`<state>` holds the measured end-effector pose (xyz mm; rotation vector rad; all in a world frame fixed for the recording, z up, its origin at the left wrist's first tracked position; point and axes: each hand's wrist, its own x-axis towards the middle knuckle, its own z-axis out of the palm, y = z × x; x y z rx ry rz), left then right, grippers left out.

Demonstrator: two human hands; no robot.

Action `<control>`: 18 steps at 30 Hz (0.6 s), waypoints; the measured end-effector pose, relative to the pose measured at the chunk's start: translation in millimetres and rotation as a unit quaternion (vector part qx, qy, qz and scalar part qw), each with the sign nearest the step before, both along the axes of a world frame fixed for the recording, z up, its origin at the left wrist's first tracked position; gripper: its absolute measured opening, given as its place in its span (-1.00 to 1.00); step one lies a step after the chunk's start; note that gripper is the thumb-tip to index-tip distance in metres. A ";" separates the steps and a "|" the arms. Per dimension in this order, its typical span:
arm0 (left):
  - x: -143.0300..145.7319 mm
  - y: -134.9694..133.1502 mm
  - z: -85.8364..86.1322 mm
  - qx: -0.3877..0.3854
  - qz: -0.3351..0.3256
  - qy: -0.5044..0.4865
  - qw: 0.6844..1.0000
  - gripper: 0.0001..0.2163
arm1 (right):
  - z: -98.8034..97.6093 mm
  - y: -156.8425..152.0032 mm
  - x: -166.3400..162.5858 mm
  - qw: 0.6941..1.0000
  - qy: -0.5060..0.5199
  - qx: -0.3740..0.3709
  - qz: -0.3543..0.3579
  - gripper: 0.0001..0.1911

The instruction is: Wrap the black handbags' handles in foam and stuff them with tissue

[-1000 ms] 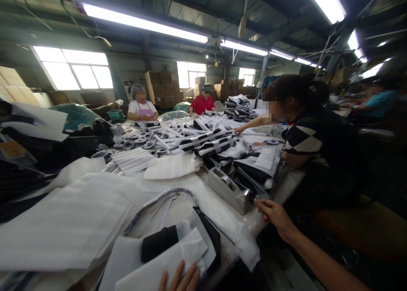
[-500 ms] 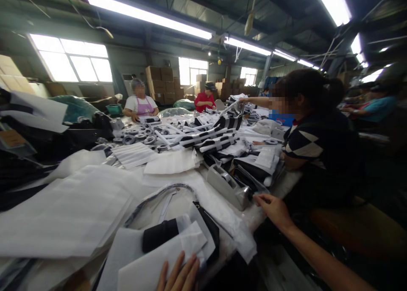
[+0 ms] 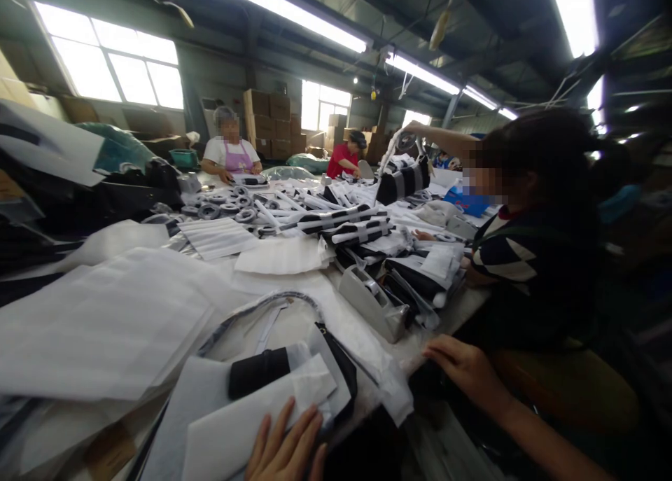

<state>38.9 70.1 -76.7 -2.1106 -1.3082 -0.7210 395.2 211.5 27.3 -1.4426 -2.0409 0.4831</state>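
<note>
My left hand [image 3: 286, 447] lies flat with fingers spread on a white foam sheet [image 3: 246, 425] that wraps a black bag [image 3: 262, 370] at the table's near edge. My right hand [image 3: 465, 369] hovers off the table's right edge, fingers loosely curled and holding nothing, a little right of a grey tape dispenser [image 3: 374, 302]. A grey strap [image 3: 262, 313] loops across the white sheets above the bag.
Stacks of white foam sheets [image 3: 105, 320] cover the left. Black-and-white striped bags [image 3: 346, 222] and tape rolls [image 3: 220, 208] fill the table's middle. A person in a checked top [image 3: 525, 250] at right lifts a striped bag [image 3: 404, 180]. Two other people sit at the far end.
My right hand drew back from the tape dispenser toward the table edge. My left hand slid further onto the foam sheet. The person at right raised a striped bag higher.
</note>
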 end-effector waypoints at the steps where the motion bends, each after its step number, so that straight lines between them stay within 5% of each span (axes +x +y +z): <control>1: 0.0 -0.9 2.4 -0.005 0.005 0.006 1.000 -0.67 | 8.3 -4.7 -3.0 0.998 -0.026 0.013 0.056 -0.76; 5: 5.7 -6.1 11.6 -0.043 0.028 -0.005 0.999 -0.65 | 42.8 -21.6 -24.6 0.935 -0.157 0.129 0.290 -0.80; 9: 11.8 -10.2 20.9 -0.069 0.038 -0.047 0.996 -0.65 | 65.6 -35.4 -57.2 0.879 -0.171 0.148 0.420 -0.81; 13: 15.6 -12.2 29.7 -0.089 0.039 -0.083 0.992 -0.66 | 69.4 -43.0 -90.4 0.867 -0.057 0.032 0.494 -0.83; 18: 18.0 -11.8 42.1 -0.136 0.044 -0.154 0.978 -0.70 | 66.7 -40.4 -124.5 0.829 0.045 -0.188 0.525 -0.62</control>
